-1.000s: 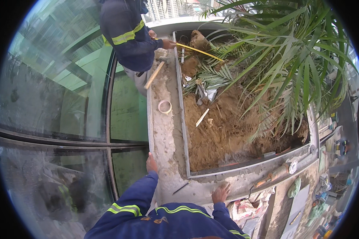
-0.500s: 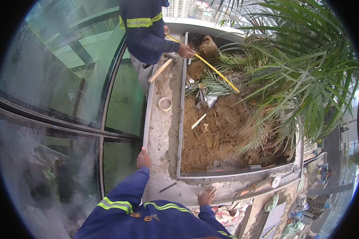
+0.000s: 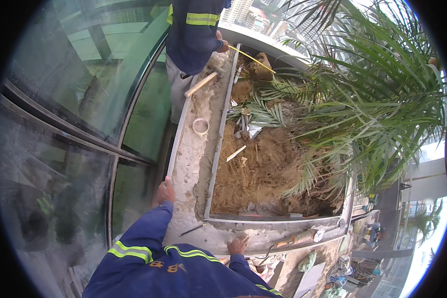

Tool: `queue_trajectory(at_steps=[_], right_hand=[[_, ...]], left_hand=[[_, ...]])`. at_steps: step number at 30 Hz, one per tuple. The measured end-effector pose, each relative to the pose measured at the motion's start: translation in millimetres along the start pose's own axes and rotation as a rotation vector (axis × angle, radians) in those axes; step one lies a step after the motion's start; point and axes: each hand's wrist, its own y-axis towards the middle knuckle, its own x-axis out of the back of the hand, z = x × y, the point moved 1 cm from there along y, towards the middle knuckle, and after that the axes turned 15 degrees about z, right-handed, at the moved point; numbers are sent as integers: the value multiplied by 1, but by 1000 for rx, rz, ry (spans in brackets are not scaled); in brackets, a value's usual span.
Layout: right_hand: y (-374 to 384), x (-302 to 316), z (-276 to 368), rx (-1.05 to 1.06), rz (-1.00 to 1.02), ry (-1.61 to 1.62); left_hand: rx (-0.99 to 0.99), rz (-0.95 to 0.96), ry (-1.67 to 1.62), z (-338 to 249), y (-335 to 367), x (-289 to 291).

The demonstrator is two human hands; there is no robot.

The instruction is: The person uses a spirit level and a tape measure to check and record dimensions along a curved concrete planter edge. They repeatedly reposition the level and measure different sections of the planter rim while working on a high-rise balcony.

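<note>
Concrete ledge (image 3: 189,159) ran left and near. Power tool (image 3: 287,240) lay on its near-right stretch. Left hand (image 3: 164,191) was part-curled at left edge, grip unclear; right hand (image 3: 238,245), loosely spread, empty, rested near, both prob. for support. Pencil (image 3: 192,229) lay btwn, prob. w/in reach.

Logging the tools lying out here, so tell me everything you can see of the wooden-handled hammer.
The hammer has a straight, pale, wooden-looking handle and a dull grey head, its exact shape too small to tell. It lies aslant on the rough concrete-looking ledge, the handle's free end at the outer edge by the co-worker, the head toward the soil bed. Nobody is holding it.
</note>
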Motion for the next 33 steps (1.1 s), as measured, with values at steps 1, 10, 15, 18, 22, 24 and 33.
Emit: queue_trajectory(at_steps=[1, 10, 15, 18, 22, 24, 33], right_hand=[[1, -1, 0, 16, 10, -34], [0, 10, 8, -56, 104, 8], [1, 3, 7, -76, 20, 65], [-1, 1, 7, -51, -10, 30], [-2, 3, 9, -79, 26, 18], [-1, 2, 9, -73, 36, 14], [13, -29, -10, -95, -163, 101]], left_hand=[[-4, -8, 4, 1, 0, 1], [-32, -14, 85, 17, 15, -5], [-33, -11, 60, 6, 6, -3], [-27, -8, 52, 9, 8, -4], [-26, -9, 42, 10, 9, -4], [-21, -7, 43, 9, 8, -4], [-13, 27, 55, -1, 1, -7]])
